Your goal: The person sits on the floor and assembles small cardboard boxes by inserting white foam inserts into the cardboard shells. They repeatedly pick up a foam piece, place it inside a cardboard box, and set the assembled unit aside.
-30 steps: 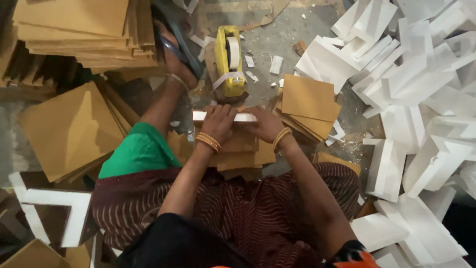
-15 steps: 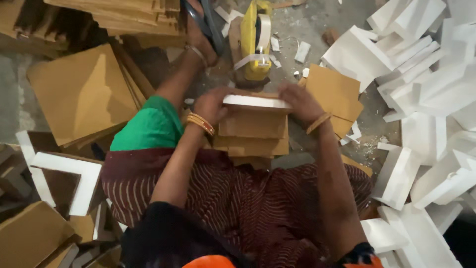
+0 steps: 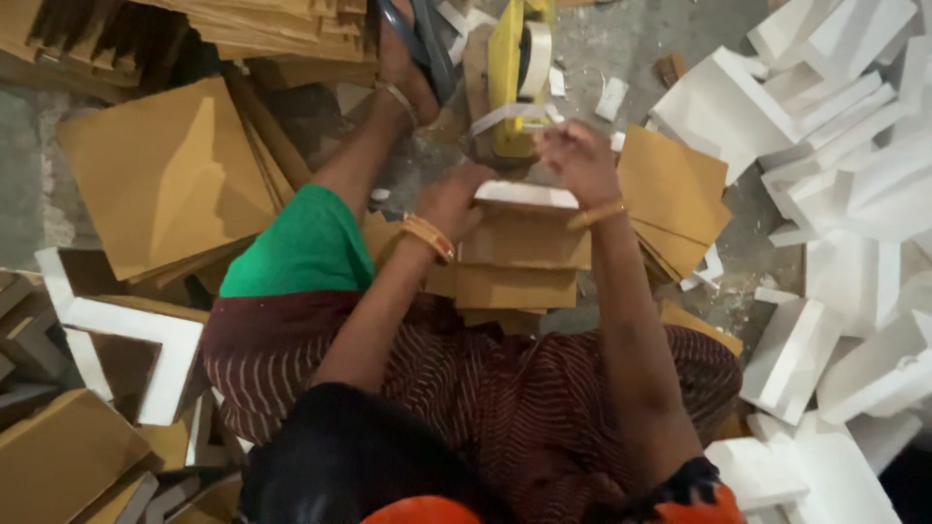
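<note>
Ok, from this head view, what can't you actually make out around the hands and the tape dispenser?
- Yellow tape dispenser: top cut off by the frame edge.
- Right hand: fingertips blurred, so a grip on the tape strip is unclear.
- Left hand: fingers hidden behind the white foam piece.
- Cardboard pieces under the foam: count unreadable, stacked over each other.

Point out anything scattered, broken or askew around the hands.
Small white foam scraps litter the grey floor beside the yellow tape dispenser. The flat brown cardboard sheets right of the right hand lie fanned askew, not squared.
</note>
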